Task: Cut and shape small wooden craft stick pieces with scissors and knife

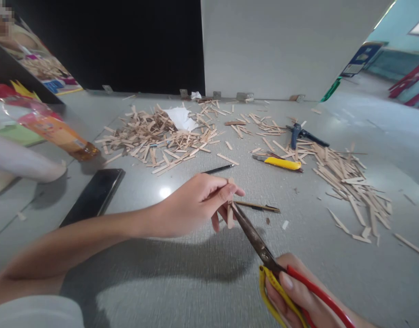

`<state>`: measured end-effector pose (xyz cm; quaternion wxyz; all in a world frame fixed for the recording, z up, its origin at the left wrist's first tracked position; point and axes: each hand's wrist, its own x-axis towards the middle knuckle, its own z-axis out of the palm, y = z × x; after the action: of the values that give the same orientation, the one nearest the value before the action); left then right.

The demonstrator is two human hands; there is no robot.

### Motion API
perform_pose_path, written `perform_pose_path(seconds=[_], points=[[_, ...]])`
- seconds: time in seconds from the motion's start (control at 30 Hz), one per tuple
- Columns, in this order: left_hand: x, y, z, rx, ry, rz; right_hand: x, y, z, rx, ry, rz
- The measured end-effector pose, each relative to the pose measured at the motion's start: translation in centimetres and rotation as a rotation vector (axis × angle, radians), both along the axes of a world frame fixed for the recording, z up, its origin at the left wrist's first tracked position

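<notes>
My left hand (205, 200) pinches a short flat wooden stick (230, 217) between thumb and fingers, a little above the grey tabletop. Its lower end points down past the fingers. My right hand (298, 291) grips a pair of scissors (255, 237) with one yellow and one red handle. The dark, worn blades reach up to the stick at my left fingertips; whether they are fully closed on it I cannot tell. Behind the blade tips lies a thin brown pen-like rod (264, 207). A black pen (219, 169) rests just beyond my left hand.
Heaps of cut wooden sticks (147, 136) spread at the back and right. A yellow box cutter (281, 162) and a dark clamp-like tool (307, 134) lie there. Leftward are a black phone (95, 196), an orange drink bottle (55, 130) and another person's arm (24, 159). Upright panels (281, 50) stand behind.
</notes>
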<state>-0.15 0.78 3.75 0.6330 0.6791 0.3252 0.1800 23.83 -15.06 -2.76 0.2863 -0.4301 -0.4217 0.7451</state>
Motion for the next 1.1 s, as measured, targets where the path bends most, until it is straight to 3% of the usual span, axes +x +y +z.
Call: perform_pose_path(seconds=[0.23, 0.53, 0.73, 0.9, 1.1], points=[[0.1, -0.3, -0.2, -0.011, 0.005, -0.019, 0.0, 0.0, -1.1, 0.059, 0.021, 0.038], [0.1, -0.2, -0.6, -0.086, -0.044, -0.016, -0.3, -0.1, 0.6, -0.035, -0.132, 0.000], [-0.1, 0.0, -0.6, 0.025, 0.011, -0.069, -0.4, 0.1, 1.3, -0.022, -0.176, 0.008], [-0.4, 0.4, 0.0, 0.125, 0.049, -0.118, -0.3, 0.8, 0.5, 0.093, -0.039, 0.141], [-0.2, 0.5, 0.1, -0.010, 0.045, -0.077, -0.3, -0.2, -0.2, 0.020, 0.025, -0.099]])
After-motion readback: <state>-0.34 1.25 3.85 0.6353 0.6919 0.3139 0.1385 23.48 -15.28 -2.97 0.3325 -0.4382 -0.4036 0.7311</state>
